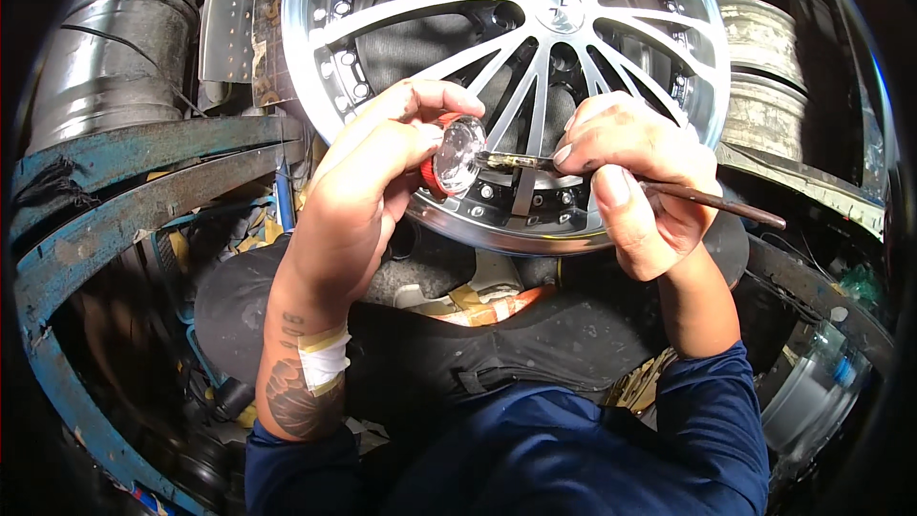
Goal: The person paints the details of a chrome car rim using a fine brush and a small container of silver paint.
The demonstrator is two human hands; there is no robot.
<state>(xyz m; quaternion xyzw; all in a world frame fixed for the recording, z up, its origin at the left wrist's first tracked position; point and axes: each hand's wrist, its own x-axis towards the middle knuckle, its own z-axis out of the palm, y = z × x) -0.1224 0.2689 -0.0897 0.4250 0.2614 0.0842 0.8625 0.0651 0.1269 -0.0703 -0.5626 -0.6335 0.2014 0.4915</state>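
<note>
Presently, the left hand point(368, 155), half-curled, grips a round red-rimmed container point(458, 157). The right hand point(654, 164) pinches a slim brown-handled brush point(527, 161), tip at the container, over a silver-and-black spoked wheel point(557, 8).

Glossy disc point(458, 158) (plastic-looking), smooth metal wheel point(557, 8), matt cloth trousers point(573, 339).

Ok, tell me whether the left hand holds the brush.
No, the right hand holds the brush, while the left hand holds a small, round, red-edged cap.
</note>
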